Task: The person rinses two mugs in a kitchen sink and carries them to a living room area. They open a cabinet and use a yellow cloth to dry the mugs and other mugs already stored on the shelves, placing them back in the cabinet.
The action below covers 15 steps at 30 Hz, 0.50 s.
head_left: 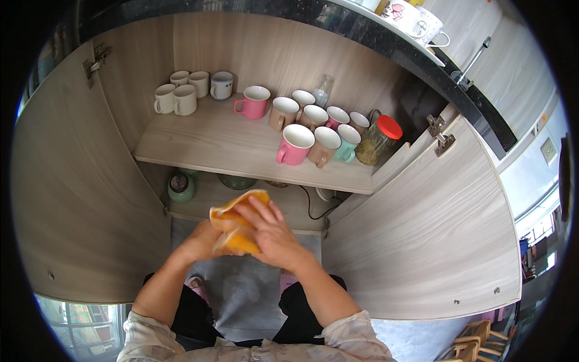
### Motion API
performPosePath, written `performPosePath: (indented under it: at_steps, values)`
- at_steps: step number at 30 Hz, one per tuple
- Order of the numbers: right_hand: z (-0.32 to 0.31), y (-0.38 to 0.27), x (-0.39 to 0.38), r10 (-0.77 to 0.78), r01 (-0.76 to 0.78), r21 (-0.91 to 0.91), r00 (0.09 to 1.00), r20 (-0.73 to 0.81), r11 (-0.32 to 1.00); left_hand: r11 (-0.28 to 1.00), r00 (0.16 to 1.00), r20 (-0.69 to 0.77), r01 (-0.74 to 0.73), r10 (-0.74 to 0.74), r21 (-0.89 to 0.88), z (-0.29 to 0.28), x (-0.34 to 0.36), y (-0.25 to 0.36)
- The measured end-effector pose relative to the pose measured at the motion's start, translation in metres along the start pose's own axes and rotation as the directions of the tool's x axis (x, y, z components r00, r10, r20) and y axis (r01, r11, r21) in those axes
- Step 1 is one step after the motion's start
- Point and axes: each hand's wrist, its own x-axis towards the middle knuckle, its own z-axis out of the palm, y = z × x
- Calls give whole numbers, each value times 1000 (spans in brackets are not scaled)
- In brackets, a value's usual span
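An orange-yellow cloth with pale edges (242,242) is bunched up between my two hands, in front of the opened cabinet. My left hand (206,240) grips it from the left and below, with its fingers partly hidden. Over its right side, my right hand (276,236) presses with bent fingers, slightly blurred. Whether anything is wrapped inside the cloth I cannot tell. Beyond the hands, on the cabinet shelf (205,142), stand a front pink mug (294,151), a brown mug (325,148), a teal mug (348,145) and several others.
Several white mugs (185,102) stand at the shelf's left. A red-lidded glass jar (368,149) is at its right. Below are a green jar (181,188) and a dark cable (309,205). Open doors flank me, left (84,193) and right (422,229). A dark countertop (289,17) overhangs.
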Motion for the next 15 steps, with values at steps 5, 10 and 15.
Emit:
performPosePath:
  at_steps: [5,10,15]
  values:
    - [25,-14,-3,29,-36,-241,999,-31,970,993,991,96,-95,88,69,14,-13,-9]
    - [52,16,-11,29,-101,-232,954,-297,967,857,976,-50,-162,213,488,40,-16,-3]
    - [73,41,-3,436,-341,273,728,-528,900,824,920,-243,-129,307,551,43,-8,15]
